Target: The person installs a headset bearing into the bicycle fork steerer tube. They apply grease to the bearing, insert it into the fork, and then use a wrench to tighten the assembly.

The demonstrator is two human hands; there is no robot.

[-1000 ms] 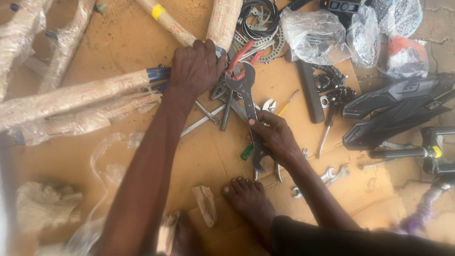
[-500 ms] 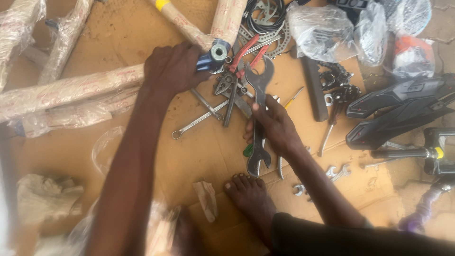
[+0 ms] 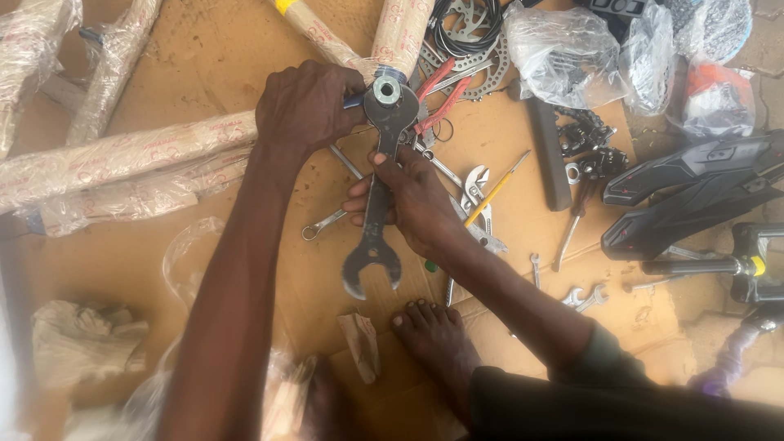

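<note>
My left hand (image 3: pixel 306 106) is closed around the joint of the paper-wrapped bicycle frame (image 3: pixel 122 155), where the tubes meet at the far middle of the cardboard floor (image 3: pixel 204 49). My right hand (image 3: pixel 412 200) grips the shaft of a big flat spanner (image 3: pixel 377 196); its ring end sits over the round fitting (image 3: pixel 387 90) at that joint, and its open jaw end points back toward my bare foot (image 3: pixel 437 339).

What could go wrong: the spanner is thin and flat, so if I lean on it at an angle the ring could ride off the fitting and throw my knuckles into the red-handled pliers (image 3: pixel 437 102) and toothed discs (image 3: pixel 461 49) just right of the joint. My left hand sits right against the spanner head, so a slip could also pinch those fingers. The frame rests loose on the cardboard and may twist if my left grip eases. I think the ring is fully seated, but my fingers hide part of it.

Pose: my left forearm runs up from the near edge, wrist bent, knuckles up. My right forearm comes in from the near right, fingers wrapped over the shaft midway along it. Loose small spanners (image 3: pixel 584 296) lie to the right, near black plastic parts (image 3: pixel 694 192).
</note>
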